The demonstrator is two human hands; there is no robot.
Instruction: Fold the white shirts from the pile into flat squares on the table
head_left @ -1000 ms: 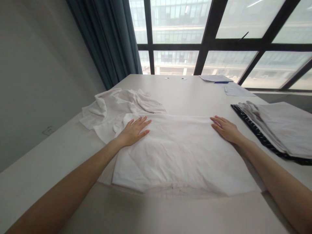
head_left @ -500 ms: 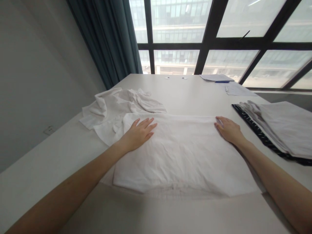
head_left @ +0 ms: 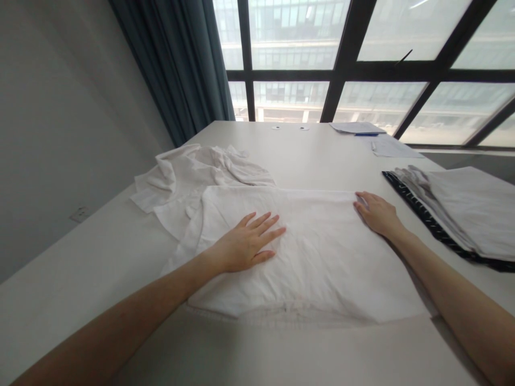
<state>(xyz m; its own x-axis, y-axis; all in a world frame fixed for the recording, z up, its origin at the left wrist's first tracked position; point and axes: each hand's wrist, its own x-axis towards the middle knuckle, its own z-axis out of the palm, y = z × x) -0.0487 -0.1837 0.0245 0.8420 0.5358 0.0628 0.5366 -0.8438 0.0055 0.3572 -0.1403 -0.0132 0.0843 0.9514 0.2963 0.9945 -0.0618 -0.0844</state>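
A white garment [head_left: 322, 252], apparently a shirt, lies folded and spread flat in front of me, with light wrinkles across it. My left hand [head_left: 245, 244] rests palm down on its left-middle part, fingers spread. At the garment's far right corner lies my right hand [head_left: 378, 214], its thumb apart from the fingers and a bit of white cloth showing between them. Beyond the left side of the garment sits a crumpled white cloth [head_left: 209, 166], which meets its far left edge.
On the right of the white table [head_left: 306, 161] lies a stack of folded white cloths [head_left: 475, 209] over a black item with white marks [head_left: 422, 214]. Papers [head_left: 358, 128] and a blue pen-like object [head_left: 369, 134] lie at the back right. A curtain [head_left: 181, 64] hangs beside the window.
My left hand has slid right and toward me over the garment, its fingers spreading wider. My right hand has stayed at the far right corner.
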